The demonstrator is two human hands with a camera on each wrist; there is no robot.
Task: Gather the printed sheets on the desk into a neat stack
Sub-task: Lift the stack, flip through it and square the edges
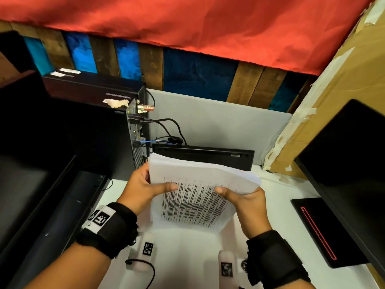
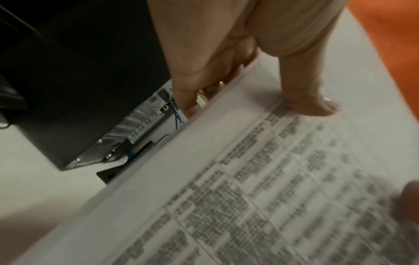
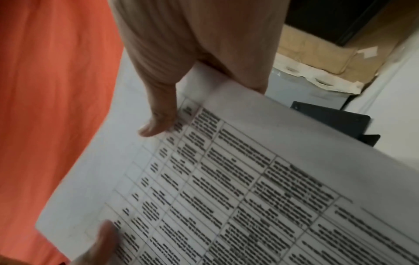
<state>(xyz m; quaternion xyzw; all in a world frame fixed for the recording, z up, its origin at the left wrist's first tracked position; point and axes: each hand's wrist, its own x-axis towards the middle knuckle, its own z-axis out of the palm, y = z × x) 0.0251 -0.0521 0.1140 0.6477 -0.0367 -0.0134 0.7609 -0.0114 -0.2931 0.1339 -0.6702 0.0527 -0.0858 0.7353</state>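
Over white counter (image 1: pixel 277 207): left hand (image 1: pixel 141 190) and right hand (image 1: pixel 245 207) gripping printed sheets (image 1: pixel 200 184) upright, thumbs on front, PC tower (image 1: pixel 104 130) close left.

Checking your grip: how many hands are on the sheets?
2. The left hand pinches the left edge of the sheets, thumb on the print; the right hand pinches the right edge likewise. The fingers behind are mostly hidden.

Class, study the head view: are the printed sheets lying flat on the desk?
No: the printed sheets are held up off the desk, gripped by the left hand and right hand.
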